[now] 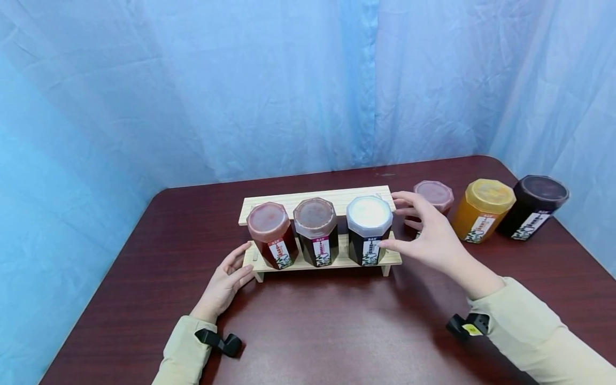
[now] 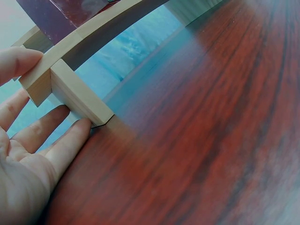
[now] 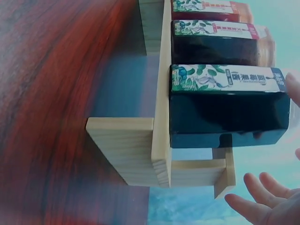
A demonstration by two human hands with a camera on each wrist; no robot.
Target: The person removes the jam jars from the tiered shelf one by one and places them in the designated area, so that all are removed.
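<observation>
A two-tier wooden rack (image 1: pixel 344 261) stands on the table, with three octagonal jars on its lower shelf. From left to right they are a red jar (image 1: pixel 268 222), a dark jar with a brownish lid (image 1: pixel 315 218) and a black jar with a white lid (image 1: pixel 369 216). My left hand (image 1: pixel 226 283) holds the rack's left end, thumb against the shelf edge and fingertips by the leg (image 2: pixel 79 93). Beside the black jar, my right hand (image 1: pixel 430 235) has its fingers spread, the thumb at the jar's upper front and the other fingers near the rack's right end.
At the right of the table (image 1: pixel 120 299) stand another red jar (image 1: pixel 434 193), a yellow jar (image 1: pixel 487 208) and a dark jar with a black lid (image 1: pixel 536 206). The red one is partly behind my right hand. Blue curtains (image 1: pixel 269 96) hang behind the table.
</observation>
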